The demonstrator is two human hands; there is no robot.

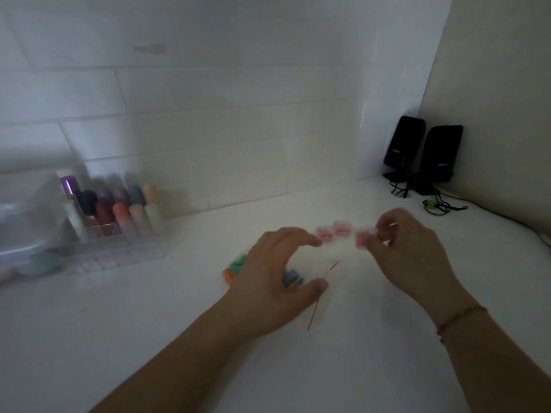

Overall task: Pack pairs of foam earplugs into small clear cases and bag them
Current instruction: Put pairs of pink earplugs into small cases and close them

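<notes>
The frame is blurred by motion. My right hand (pixel 402 245) pinches a small clear case (pixel 362 238) with pink earplugs inside, just above the white counter. Two more clear cases with pink earplugs, one (pixel 323 234) on the left and the other (pixel 341 228) beside it, lie to the left of the held case. My left hand (pixel 277 272) arches over the counter with thumb and fingers spread wide. Its thumb tip touches the red zip strip (pixel 325 278) of a clear bag, which is hard to make out. Green and orange earplugs (pixel 235 265) and something blue-grey (pixel 292 278) lie under that hand.
A clear organiser (pixel 119 234) with coloured bottles stands at the left against the tiled wall, next to a clear lidded box (pixel 26 222). Two black speakers (pixel 423 150) with cables sit in the back right corner.
</notes>
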